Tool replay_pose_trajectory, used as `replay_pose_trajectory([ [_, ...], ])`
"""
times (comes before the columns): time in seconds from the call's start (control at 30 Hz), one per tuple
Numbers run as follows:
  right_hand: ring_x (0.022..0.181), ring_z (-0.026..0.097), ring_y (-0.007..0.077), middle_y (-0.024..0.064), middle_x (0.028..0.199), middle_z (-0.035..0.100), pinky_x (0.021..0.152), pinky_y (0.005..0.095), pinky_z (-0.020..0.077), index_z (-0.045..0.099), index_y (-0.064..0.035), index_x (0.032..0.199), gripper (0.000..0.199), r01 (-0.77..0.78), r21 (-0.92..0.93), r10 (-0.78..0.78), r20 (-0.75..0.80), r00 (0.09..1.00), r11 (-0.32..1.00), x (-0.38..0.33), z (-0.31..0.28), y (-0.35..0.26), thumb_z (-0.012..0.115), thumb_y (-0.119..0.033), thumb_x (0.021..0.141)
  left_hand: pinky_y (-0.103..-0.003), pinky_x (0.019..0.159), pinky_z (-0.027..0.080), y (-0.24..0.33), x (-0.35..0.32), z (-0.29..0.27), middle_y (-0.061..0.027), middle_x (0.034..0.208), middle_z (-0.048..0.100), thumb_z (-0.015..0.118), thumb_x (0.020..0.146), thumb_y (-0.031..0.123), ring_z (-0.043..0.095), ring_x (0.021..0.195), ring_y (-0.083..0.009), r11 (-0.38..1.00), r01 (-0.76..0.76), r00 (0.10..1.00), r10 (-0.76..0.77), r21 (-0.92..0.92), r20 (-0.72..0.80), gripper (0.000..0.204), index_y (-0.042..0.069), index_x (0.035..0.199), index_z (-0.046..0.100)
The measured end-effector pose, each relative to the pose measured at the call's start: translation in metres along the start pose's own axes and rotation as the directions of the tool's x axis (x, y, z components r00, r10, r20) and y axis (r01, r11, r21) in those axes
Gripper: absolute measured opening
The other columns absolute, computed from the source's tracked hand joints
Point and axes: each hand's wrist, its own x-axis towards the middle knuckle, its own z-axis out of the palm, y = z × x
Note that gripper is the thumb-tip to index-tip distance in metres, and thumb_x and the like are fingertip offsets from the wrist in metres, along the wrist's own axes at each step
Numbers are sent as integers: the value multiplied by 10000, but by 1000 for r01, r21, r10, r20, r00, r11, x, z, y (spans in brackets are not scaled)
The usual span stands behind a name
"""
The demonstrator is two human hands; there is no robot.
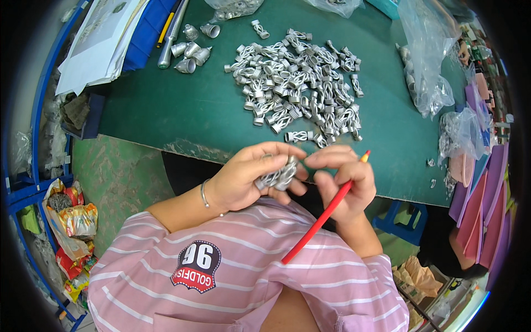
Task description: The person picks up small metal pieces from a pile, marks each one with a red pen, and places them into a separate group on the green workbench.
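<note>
Your left hand [243, 180] grips a cluster of silver metal fittings [278, 176]; your right hand [345, 180] pinches them while holding a red pencil [321, 220], below the tabletop [182, 110] edge.

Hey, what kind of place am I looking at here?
Probably a small workshop or factory assembly bench: a heap of identical silver metal parts on a green worktable, with clear plastic bags of more parts alongside.
</note>
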Motion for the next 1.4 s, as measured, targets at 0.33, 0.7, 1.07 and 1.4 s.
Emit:
replay_pose_trajectory([
  [0.33,720,524,252,68,849,638,644,362,384,466,-68,702,236,30,-568,105,204,973,823,12,-8,16,672,17,625,-278,639,513,-38,8,-93,-127,929,598,520,879,161,608,796,-205,980,192,971,-183,50,-156,251,2,1073,522],
  [0.7,597,538,141,117,796,586,524,229,442,408,-43,710,217,-345,-11,343,-66,937,939,-5,-1,15,561,85,796,-317,830,462,-45,27,-103,-68,1084,576,534,878,167,559,973,-183,771,197,980,-130,606,-153,298,21,1138,523],
  [1.07,809,606,182,144,926,571,722,285,513,378,-69,772,226,-454,619,519,86,850,641,-9,4,11,537,86,813,-200,584,461,5,1,-5,-54,814,560,629,777,-38,547,680,-77,640,-469,871,448,608,201,293,-17,1050,524],
  [1.4,904,613,280,208,1015,514,715,316,549,336,-39,769,336,-178,297,252,-234,939,938,-15,6,5,609,149,719,-211,601,499,0,12,1,-66,829,593,630,789,-8,595,694,-104,576,-572,796,563,584,224,205,-48,982,574],
])
